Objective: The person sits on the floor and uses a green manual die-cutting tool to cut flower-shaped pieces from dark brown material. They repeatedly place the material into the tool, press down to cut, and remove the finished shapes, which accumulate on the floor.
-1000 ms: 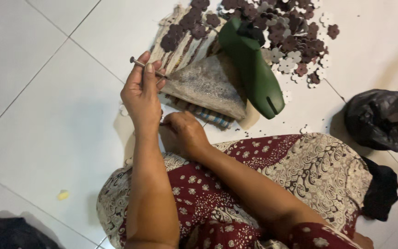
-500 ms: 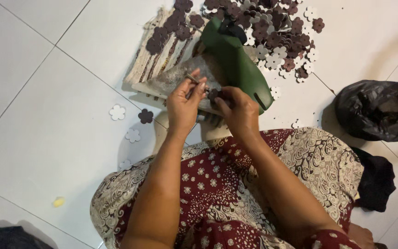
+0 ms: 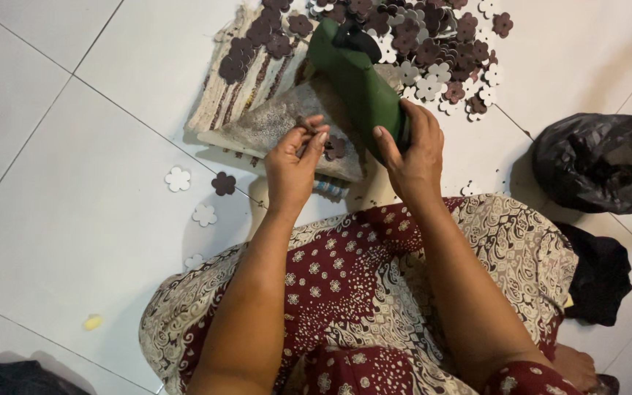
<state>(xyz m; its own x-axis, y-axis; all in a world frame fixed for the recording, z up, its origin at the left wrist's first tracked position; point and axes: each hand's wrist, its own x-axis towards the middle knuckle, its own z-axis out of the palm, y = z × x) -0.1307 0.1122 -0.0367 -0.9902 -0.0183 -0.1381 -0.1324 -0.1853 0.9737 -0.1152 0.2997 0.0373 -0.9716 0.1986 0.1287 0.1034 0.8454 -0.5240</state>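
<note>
Seated on the white tiled floor (image 3: 74, 219), the left hand (image 3: 294, 164) has drawn back, pinching a small dark flower cutout (image 3: 306, 126); the right hand (image 3: 412, 150) now grips the green cone-shaped tool (image 3: 356, 80) over the woven mat's (image 3: 232, 95) near edge.

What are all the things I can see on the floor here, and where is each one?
Green sheet: one, dark green, rolled, in front of the knees.
Flower cut-outs: a heap too many to count, brown and white, top middle.
Loose flowers: about four, three white and one brown, on the tiles at left.
Woven mat: one, cream with brown stripes, under the heap.
Plastic bag: one, black, right.
Dark cloth: one, black, lower right.
Yellow scrap: one, lower left.
Left hand: pinches a small brown piece.
Right hand: grips the green sheet.
</note>
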